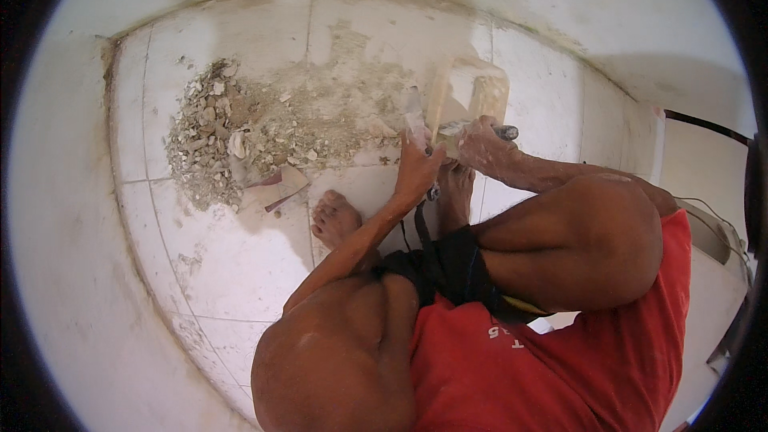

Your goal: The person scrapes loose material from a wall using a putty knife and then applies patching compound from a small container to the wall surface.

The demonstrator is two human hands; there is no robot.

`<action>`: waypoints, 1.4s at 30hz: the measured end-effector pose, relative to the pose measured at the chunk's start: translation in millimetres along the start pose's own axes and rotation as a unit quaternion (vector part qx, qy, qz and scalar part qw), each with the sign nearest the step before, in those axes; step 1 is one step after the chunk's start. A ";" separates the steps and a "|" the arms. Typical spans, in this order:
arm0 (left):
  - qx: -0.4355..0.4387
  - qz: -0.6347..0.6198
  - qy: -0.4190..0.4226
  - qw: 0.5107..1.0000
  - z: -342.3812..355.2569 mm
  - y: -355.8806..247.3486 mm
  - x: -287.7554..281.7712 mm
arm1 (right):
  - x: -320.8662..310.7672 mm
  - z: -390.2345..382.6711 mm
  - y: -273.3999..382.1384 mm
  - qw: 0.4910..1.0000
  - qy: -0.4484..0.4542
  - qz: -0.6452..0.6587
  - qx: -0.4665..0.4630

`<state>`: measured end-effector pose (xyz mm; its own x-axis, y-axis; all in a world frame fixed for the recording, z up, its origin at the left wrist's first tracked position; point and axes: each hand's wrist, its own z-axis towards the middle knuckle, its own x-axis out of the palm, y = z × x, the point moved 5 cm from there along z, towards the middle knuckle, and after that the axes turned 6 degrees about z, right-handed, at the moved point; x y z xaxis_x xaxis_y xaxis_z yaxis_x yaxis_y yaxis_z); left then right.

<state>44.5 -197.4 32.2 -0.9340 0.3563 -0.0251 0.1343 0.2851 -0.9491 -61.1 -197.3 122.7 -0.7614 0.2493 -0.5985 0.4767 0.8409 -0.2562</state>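
Observation:
My left hand (419, 166) is closed around a putty knife (414, 104) whose pale, dust-coated blade points away from me. Just to its right, my right hand (485, 150) grips a second scraping tool by its dark handle (506, 133), which sticks out past the fist. That tool's whitish blade reaches left toward the other hand, partly hidden by the fingers. Directly beyond both hands stands a cream plastic tub (498, 86) with rounded corners, smeared with dust. Both hands are powdered white.
A heap of plaster chips (206, 132) lies on the white tiled floor (232, 260) at left, dust trailing right. Folded sandpaper (282, 187) with a dark red side rests by its near edge. My bare feet (334, 214) stand close by. Walls (60, 216) enclose the left and far sides.

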 end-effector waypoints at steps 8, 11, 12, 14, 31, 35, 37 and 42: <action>0.024 0.010 -0.009 1.000 4.3 -12.9 -8.3 | 7.0 0.3 -49.5 0.990 0.014 0.124 0.062; -0.089 -0.151 0.055 0.983 3.0 -2.9 -2.5 | 18.3 14.1 -80.7 0.987 -0.043 0.108 0.110; -0.029 -0.031 0.029 0.999 3.9 -3.0 -10.8 | 18.8 19.9 -82.6 0.986 -0.075 0.106 0.106; 0.030 0.083 0.012 0.996 3.6 -9.9 -11.5 | 16.9 19.4 -66.9 0.990 -0.079 0.081 0.087; 0.013 0.026 0.032 0.999 5.5 3.2 6.5 | 9.2 18.5 -119.0 0.969 -0.036 0.153 0.192; -0.015 -0.008 0.037 0.999 10.5 10.3 14.8 | 40.7 24.3 -71.2 0.990 -0.045 -0.030 0.133; -0.006 -0.001 0.070 0.998 7.9 13.1 1.2 | 2.4 7.4 -40.8 0.953 -0.289 -0.092 0.028; -0.027 -0.031 0.069 0.997 6.7 13.1 10.1 | 8.0 -8.3 2.8 0.992 -0.086 -0.091 0.027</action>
<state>34.6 -196.0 17.5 -0.8871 0.4546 0.0803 0.0988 0.3569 -0.9289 -69.5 -189.0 123.5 -0.7535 0.0055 -0.6574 0.3643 0.8359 -0.4106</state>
